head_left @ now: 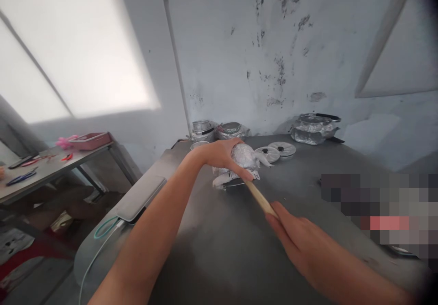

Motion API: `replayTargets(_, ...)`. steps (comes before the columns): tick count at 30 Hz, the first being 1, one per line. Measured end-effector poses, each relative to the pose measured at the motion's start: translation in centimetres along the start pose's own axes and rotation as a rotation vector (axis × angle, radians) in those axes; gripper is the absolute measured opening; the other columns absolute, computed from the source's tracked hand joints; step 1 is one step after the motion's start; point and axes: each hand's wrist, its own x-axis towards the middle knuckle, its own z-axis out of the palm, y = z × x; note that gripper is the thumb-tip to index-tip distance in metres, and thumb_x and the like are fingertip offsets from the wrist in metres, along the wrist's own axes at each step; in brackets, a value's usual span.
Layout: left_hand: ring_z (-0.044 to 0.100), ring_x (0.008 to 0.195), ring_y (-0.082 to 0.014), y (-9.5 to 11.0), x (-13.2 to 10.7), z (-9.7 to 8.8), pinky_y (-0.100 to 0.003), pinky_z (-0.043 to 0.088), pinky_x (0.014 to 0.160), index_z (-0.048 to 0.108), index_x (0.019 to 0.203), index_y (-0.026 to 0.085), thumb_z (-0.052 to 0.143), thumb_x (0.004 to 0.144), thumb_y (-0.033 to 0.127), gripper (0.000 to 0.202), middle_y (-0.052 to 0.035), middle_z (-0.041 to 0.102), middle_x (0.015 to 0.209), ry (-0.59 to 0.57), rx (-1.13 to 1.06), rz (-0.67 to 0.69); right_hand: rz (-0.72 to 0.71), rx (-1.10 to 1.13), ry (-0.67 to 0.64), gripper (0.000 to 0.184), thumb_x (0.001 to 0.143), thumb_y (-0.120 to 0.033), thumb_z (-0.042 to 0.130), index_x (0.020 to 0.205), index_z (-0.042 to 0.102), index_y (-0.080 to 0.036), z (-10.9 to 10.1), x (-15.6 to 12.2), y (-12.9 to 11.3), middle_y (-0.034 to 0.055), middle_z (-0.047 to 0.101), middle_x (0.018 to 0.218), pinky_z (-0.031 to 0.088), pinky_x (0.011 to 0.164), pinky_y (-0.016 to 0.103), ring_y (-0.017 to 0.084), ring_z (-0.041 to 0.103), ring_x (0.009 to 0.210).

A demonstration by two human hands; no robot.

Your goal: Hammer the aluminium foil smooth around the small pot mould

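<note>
A bundle of clear, crinkled plastic wrap [245, 156] lies on the grey table [219, 241], with a dark rim showing at its lower edge. My left hand [224, 155] lies over its near left side, fingers curved round the wrap and thumb stretched down toward a pale wooden handle [260, 198]. That handle runs from the bundle down to the right, and my right hand [290, 227] is closed round its near end. The wrap hides what is inside, though the handle and rim look like those of a pan. Two round glass lids [286, 149] lie just behind, to the right.
Wrapped metal pots [202, 129] stand at the back by the stained wall, and a wrapped pan [312, 129] sits at back right. At left lies a flat silver device [142, 198] with a cable. A side table holds a pink basket [91, 141] and pliers [21, 177].
</note>
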Motion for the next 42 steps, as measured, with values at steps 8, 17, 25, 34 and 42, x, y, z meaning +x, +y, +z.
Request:
replayTargets(8, 0.034, 0.140, -0.0392, -0.1, 0.1, 0.1, -0.047, 0.044, 0.102, 0.015, 0.155, 0.038, 0.067, 0.062, 0.078, 0.114, -0.0023, 0.020, 0.163, -0.009, -0.005, 0.003, 0.044, -0.003, -0.074, 0.029, 0.100, -0.027, 0.032, 0.100, 0.061, -0.021, -0.3, 0.4, -0.5, 0.0090, 0.070, 0.077, 0.043, 0.066, 0.034, 0.025, 0.068, 0.071)
replayTargets(17, 0.031, 0.142, -0.0387, 0.1, 0.0, 0.0, -0.048, 0.043, 0.104, 0.012, 0.156, 0.037, 0.066, 0.061, 0.082, 0.118, -0.0012, 0.016, 0.164, -0.016, 0.012, 0.001, 0.025, 0.009, -0.026, 0.019, 0.096, -0.033, 0.045, 0.095, 0.060, -0.022, 0.8, 0.4, 0.7, 0.0046, 0.065, 0.064, 0.040, 0.059, 0.031, 0.022, 0.063, 0.057)
replayTargets(25, 0.033, 0.141, -0.0379, 0.2, 0.0, 0.0, -0.048, 0.044, 0.104, 0.017, 0.155, 0.036, 0.067, 0.061, 0.082, 0.116, -0.0023, 0.019, 0.164, 0.001, 0.010, 0.002, 0.036, 0.056, -0.009, 0.029, 0.099, -0.028, 0.032, 0.095, 0.060, -0.021, -0.1, 0.4, -0.4, 0.0068, 0.069, 0.072, 0.039, 0.058, 0.030, 0.022, 0.066, 0.065)
replayTargets(34, 0.038, 0.138, -0.0376, 0.1, 0.0, 0.1, -0.047, 0.047, 0.101, 0.019, 0.153, 0.039, 0.069, 0.061, 0.078, 0.112, -0.0015, 0.024, 0.162, 0.008, -0.005, 0.005, 0.020, 0.017, -0.026, 0.025, 0.100, -0.031, 0.035, 0.093, 0.057, -0.022, 1.0, 0.9, 0.3, 0.0052, 0.066, 0.069, 0.036, 0.056, 0.030, 0.021, 0.064, 0.062)
replayTargets(42, 0.033, 0.141, -0.0382, 0.3, -0.1, 0.0, -0.048, 0.043, 0.104, 0.016, 0.155, 0.036, 0.068, 0.061, 0.080, 0.117, -0.0023, 0.020, 0.163, 0.001, -0.002, -0.003, 0.045, 0.039, -0.030, 0.023, 0.098, -0.029, 0.037, 0.097, 0.058, -0.020, 0.3, 0.5, -0.2, 0.0058, 0.066, 0.068, 0.037, 0.057, 0.031, 0.021, 0.063, 0.061)
